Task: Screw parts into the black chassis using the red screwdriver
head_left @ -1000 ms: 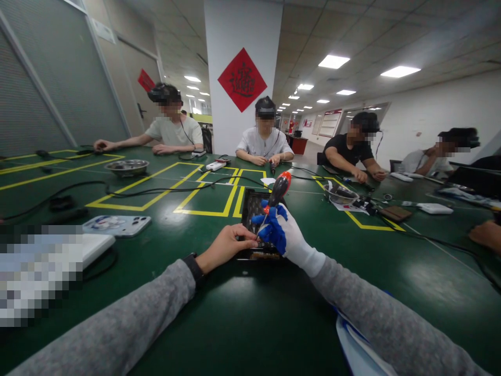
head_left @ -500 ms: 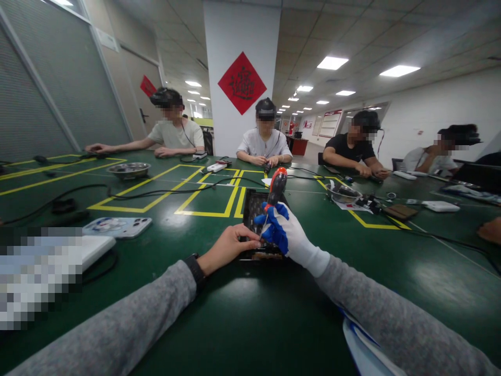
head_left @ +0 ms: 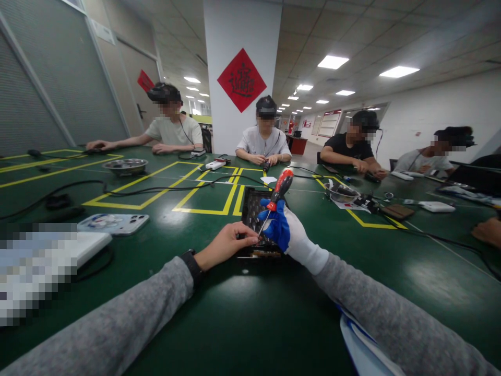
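My right hand, in a white glove with blue-coated fingers, holds a red and black screwdriver. Its handle leans up and to the right, and the thin shaft slants down to the fingertips of my left hand. That bare left hand has thumb and fingers pinched together at the shaft's tip; whatever lies between them is too small to make out. Beneath both hands sits a black rectangular tray-like part with a textured inside, partly covered by the hands.
On the green table, a phone and a pixelated white object lie left. Metal bowls stand at far left and right. Black cables cross yellow tape outlines. Several people with head-worn devices sit opposite.
The screwdriver handle has tipped further right, and its shaft shows more. The gloved fingers have shifted around it. My left hand stays pinched near the tip.
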